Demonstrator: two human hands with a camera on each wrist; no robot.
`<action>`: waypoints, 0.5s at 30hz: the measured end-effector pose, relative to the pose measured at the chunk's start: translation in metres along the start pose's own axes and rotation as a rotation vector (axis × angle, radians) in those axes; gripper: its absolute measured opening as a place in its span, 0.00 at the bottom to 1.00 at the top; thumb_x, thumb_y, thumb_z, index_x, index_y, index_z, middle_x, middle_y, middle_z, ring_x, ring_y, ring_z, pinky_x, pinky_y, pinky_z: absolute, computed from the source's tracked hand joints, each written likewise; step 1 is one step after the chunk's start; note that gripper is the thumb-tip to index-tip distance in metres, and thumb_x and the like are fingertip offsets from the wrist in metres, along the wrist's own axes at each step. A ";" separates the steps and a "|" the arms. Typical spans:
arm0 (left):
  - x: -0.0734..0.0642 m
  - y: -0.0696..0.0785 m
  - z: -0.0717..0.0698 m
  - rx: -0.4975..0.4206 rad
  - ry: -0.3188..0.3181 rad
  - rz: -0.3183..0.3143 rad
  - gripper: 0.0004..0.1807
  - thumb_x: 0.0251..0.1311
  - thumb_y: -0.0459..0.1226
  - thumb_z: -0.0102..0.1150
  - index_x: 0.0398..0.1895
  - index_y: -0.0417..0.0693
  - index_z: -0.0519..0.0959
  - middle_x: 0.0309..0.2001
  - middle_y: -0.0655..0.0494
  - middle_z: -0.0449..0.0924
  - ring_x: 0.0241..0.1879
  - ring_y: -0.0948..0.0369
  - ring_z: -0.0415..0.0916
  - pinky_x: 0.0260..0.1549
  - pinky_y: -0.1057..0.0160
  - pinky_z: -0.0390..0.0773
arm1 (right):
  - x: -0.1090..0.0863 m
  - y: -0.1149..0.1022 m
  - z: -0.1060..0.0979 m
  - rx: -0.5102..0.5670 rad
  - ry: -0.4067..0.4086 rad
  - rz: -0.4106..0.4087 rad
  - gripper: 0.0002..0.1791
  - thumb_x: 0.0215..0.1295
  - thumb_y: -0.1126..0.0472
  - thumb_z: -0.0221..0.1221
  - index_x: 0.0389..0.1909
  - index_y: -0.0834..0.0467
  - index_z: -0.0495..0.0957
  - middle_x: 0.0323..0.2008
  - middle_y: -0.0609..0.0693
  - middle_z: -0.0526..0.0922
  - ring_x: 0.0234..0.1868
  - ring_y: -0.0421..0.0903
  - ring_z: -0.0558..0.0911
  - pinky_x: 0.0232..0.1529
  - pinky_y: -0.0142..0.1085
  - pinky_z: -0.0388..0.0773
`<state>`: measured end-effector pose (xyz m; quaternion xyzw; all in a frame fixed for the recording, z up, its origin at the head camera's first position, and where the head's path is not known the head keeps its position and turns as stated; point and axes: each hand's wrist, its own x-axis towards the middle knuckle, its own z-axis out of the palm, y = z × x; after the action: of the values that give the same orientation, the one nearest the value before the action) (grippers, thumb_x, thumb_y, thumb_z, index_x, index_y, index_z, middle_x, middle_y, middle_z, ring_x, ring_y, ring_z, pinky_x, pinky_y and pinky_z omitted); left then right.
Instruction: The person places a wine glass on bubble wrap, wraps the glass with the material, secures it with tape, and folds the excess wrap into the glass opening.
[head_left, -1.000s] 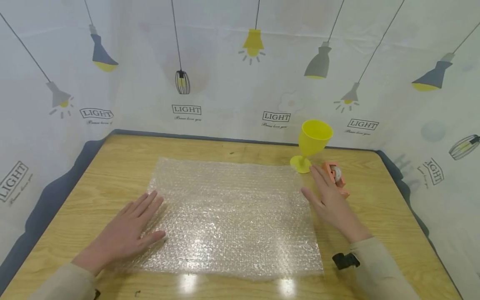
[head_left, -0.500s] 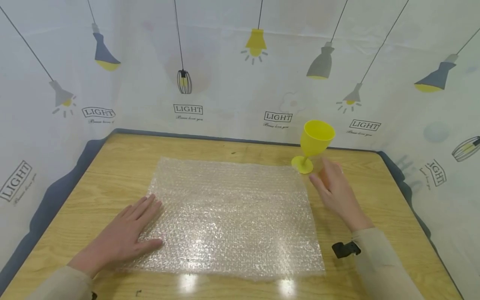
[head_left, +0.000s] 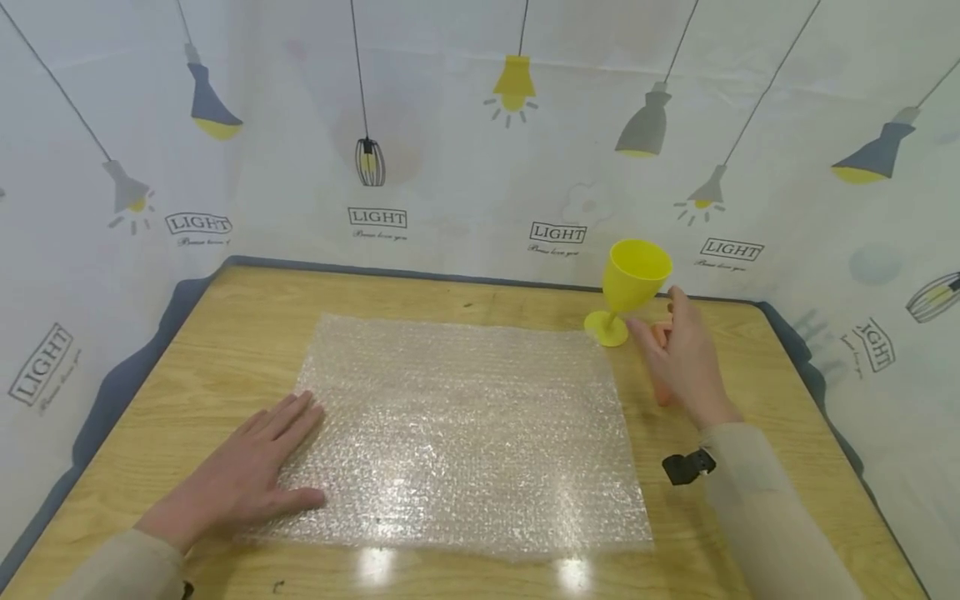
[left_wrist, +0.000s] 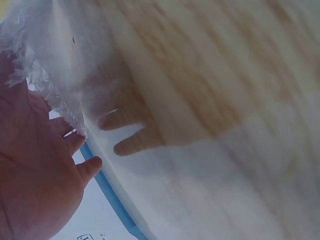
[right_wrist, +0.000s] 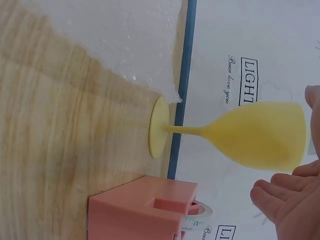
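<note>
A sheet of clear bubble wrap [head_left: 465,433] lies flat on the wooden table. My left hand [head_left: 240,471] rests on its left edge, fingers straight and thumb spread. Behind the wrap's far right corner a yellow goblet [head_left: 636,275] stands upright, its base right at that corner. My right hand [head_left: 688,362] is just right of the goblet. In the right wrist view the thumb and fingers reach to either side of the goblet's bowl [right_wrist: 260,135], with a gap below it. The salmon-coloured tape dispenser [right_wrist: 135,212] sits beside the goblet, partly hidden behind my right hand in the head view.
A white backdrop [head_left: 450,125] printed with lamps surrounds the table on the back and both sides, its dark blue border [head_left: 412,275] along the table's far edge. Bare wood [head_left: 780,417] shows to the right of the wrap.
My right hand has moved from low over the tape dispenser, up and slightly right to the goblet's side. My left hand has settled slightly lower on the wrap's edge. The goblet stands in place.
</note>
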<state>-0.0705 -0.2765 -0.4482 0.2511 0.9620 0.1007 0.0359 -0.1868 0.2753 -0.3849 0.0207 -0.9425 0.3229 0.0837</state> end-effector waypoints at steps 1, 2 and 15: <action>0.000 0.000 0.000 0.001 -0.004 -0.002 0.58 0.59 0.70 0.60 0.81 0.41 0.57 0.81 0.38 0.51 0.79 0.39 0.50 0.73 0.34 0.57 | 0.002 0.000 0.000 0.002 -0.003 0.010 0.53 0.75 0.33 0.51 0.82 0.64 0.40 0.76 0.72 0.56 0.71 0.72 0.64 0.68 0.71 0.63; -0.001 0.000 0.001 0.004 -0.006 -0.001 0.58 0.59 0.70 0.60 0.81 0.41 0.57 0.81 0.38 0.51 0.79 0.39 0.50 0.73 0.34 0.57 | 0.005 0.000 -0.001 0.007 -0.003 0.019 0.54 0.75 0.33 0.51 0.82 0.64 0.40 0.77 0.72 0.55 0.71 0.72 0.64 0.68 0.71 0.63; 0.002 -0.002 0.003 0.019 -0.006 0.006 0.60 0.56 0.72 0.60 0.79 0.38 0.59 0.80 0.36 0.53 0.77 0.37 0.52 0.73 0.34 0.57 | 0.034 -0.004 0.005 0.037 0.064 0.019 0.54 0.69 0.36 0.61 0.80 0.61 0.45 0.78 0.68 0.56 0.73 0.70 0.64 0.71 0.67 0.63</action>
<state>-0.0730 -0.2766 -0.4514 0.2546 0.9621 0.0911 0.0360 -0.2208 0.2701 -0.3805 0.0030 -0.9334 0.3414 0.1101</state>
